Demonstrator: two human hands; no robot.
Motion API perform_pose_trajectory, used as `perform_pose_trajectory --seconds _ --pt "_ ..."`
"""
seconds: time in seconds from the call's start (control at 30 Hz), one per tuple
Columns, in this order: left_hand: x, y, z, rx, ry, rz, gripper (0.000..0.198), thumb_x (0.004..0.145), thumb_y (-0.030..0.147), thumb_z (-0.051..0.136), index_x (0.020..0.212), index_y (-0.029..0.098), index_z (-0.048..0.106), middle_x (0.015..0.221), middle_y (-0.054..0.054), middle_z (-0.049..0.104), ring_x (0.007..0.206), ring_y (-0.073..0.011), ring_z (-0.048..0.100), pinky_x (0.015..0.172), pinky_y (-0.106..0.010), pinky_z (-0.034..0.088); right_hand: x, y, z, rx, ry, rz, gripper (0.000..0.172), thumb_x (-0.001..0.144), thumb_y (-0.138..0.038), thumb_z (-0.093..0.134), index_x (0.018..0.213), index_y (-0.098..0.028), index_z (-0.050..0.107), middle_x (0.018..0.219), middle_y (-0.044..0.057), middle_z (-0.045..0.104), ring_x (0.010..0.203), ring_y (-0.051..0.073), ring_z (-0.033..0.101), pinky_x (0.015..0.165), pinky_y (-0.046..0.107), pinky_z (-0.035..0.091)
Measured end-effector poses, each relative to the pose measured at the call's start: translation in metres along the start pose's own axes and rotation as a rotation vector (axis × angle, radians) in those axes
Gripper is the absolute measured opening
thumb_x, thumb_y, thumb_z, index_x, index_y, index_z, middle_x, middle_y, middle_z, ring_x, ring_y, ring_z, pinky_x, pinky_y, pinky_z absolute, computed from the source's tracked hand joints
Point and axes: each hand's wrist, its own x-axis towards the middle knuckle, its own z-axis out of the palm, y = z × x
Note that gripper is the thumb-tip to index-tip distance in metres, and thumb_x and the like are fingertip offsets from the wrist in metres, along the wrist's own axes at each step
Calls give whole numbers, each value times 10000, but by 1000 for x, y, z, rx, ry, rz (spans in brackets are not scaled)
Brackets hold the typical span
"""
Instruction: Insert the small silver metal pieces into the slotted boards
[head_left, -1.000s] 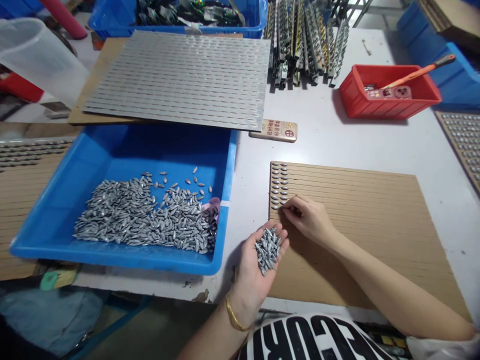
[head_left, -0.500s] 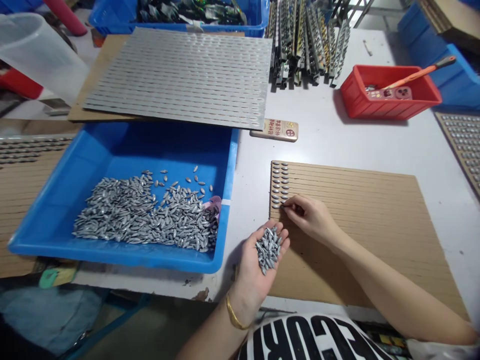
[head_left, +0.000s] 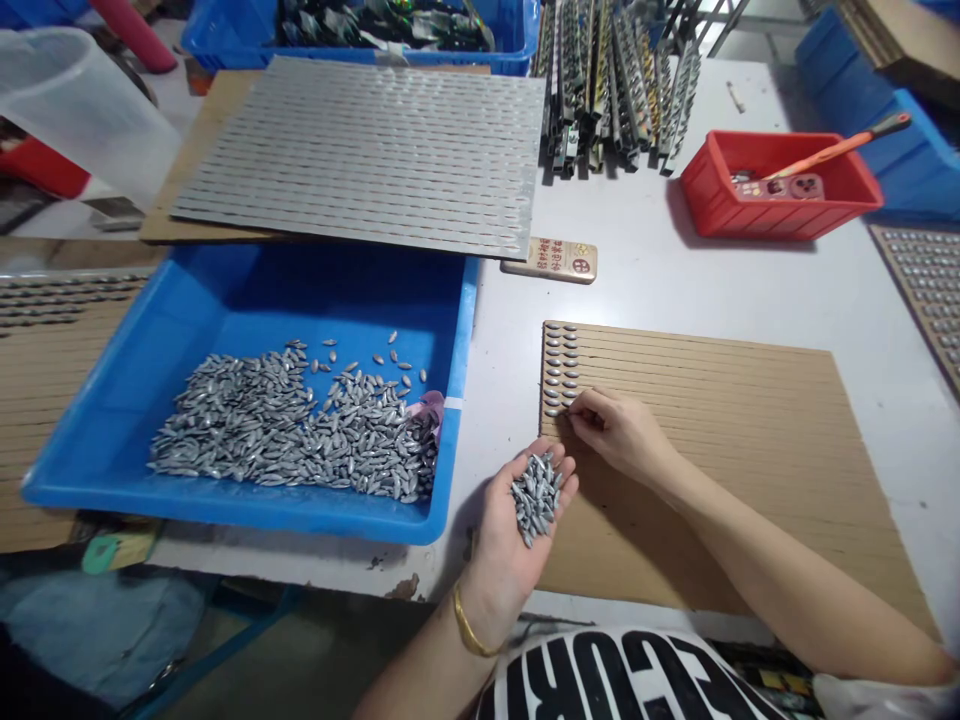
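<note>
My left hand is cupped palm up over the near left corner of a slotted cardboard board. In its palm rests a heap of small grey spindle-shaped pieces. My right hand pinches at the board's left side, its fingertips at the lower end of the second column, on a grey piece that they mostly hide. Two short columns of the same pieces lie in the slots along the left edge. Left of my hands, a blue tray holds a large loose pile of these pieces.
A grey panel on cardboard overlaps the tray's far side. Beside it lies a gold tin. Farther back are bundled metal strips and a red bin with an orange-handled tool. A filled board sits at right.
Both hands stay almost exactly where they were, the right still pinching at the second column. The view has shifted very slightly.
</note>
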Motion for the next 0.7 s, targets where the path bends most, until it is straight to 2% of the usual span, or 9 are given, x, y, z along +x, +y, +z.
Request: perform_pose_trajectory --seconds 0.37,0.7 --pt "0 0 0 1 2 3 285 800 161 578 1072 106 644 1031 -123 705 971 -226 675 961 -392 497 -6 2 0 -40 31 -8 123 820 -181 490 865 -204 602 836 49 639 704 170 595 611 259 441" --pt "0 0 -1 -9 -20 5 283 798 165 592 1069 104 647 1017 -122 704 982 -227 668 980 -397 483 -2 4 -4 -34 8 -15 99 814 -190 511 809 -204 609 778 27 639 638 152 567 577 254 405"
